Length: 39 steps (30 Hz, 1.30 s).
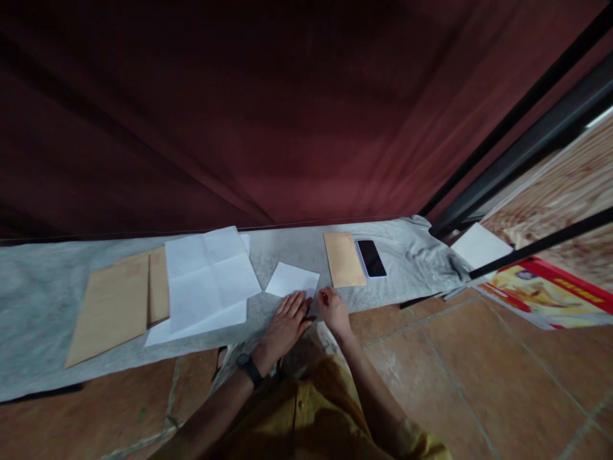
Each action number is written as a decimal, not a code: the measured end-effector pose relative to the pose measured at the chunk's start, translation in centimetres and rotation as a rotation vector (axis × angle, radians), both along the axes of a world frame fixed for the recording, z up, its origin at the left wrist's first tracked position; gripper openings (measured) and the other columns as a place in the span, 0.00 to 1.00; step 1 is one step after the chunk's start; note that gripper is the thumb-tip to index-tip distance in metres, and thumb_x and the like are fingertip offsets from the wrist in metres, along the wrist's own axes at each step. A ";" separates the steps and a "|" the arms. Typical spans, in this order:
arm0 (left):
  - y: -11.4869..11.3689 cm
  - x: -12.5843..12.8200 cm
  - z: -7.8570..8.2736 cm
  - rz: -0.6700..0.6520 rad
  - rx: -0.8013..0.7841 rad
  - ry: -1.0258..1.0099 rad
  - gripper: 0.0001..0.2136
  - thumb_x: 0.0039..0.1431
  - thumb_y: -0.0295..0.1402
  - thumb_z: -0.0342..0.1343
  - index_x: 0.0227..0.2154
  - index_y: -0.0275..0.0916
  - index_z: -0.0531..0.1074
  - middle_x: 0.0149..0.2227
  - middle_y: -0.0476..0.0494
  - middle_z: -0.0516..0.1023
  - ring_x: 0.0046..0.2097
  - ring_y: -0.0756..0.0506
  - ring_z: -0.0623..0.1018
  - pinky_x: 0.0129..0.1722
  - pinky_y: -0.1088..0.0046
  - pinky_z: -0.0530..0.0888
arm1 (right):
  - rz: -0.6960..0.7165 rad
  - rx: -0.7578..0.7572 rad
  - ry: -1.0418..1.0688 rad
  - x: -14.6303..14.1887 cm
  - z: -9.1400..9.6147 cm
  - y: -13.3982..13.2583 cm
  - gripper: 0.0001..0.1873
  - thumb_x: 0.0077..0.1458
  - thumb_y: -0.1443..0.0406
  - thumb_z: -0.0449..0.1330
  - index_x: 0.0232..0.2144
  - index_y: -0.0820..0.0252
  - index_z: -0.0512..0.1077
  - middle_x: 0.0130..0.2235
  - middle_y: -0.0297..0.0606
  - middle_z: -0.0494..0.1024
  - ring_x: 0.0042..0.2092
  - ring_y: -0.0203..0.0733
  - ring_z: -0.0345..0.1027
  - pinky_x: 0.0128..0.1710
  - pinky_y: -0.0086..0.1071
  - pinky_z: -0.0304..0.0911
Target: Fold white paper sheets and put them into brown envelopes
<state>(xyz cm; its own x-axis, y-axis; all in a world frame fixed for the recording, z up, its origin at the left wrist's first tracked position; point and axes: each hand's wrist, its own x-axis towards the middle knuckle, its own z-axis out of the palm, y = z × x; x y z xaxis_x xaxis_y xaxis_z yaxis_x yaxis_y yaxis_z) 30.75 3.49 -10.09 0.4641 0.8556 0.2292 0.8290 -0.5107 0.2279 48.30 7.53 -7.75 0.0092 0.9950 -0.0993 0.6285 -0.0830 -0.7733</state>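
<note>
My left hand (286, 322) lies flat, fingers stretched together, on the near edge of a small folded white paper (292, 279) on the grey cloth (43, 300). A black watch sits on that wrist. My right hand (332, 311) is just right of it, fingers curled in a pinch at the paper's near right corner; what it pinches is too small to make out. A tan envelope (343, 259) lies right of the paper, apart from both hands.
A black phone (371, 258) lies beside the tan envelope. Creased white sheets (208, 278) overlap large tan envelopes (112, 306) at left. A dark red curtain hangs behind. White paper (480, 246) and a red-and-yellow printed sheet (541, 291) sit at right on the tile floor.
</note>
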 end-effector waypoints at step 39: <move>4.8 -1.9 3.5 0.576 -0.091 -0.054 0.28 0.63 0.27 0.47 0.65 0.24 0.59 0.56 0.19 0.74 0.59 0.33 0.74 0.59 0.53 0.68 | 0.227 0.432 -0.374 -0.4 -3.8 0.6 0.26 0.69 0.64 0.46 0.65 0.66 0.64 0.66 0.50 0.66 0.68 0.51 0.56 0.68 0.50 0.51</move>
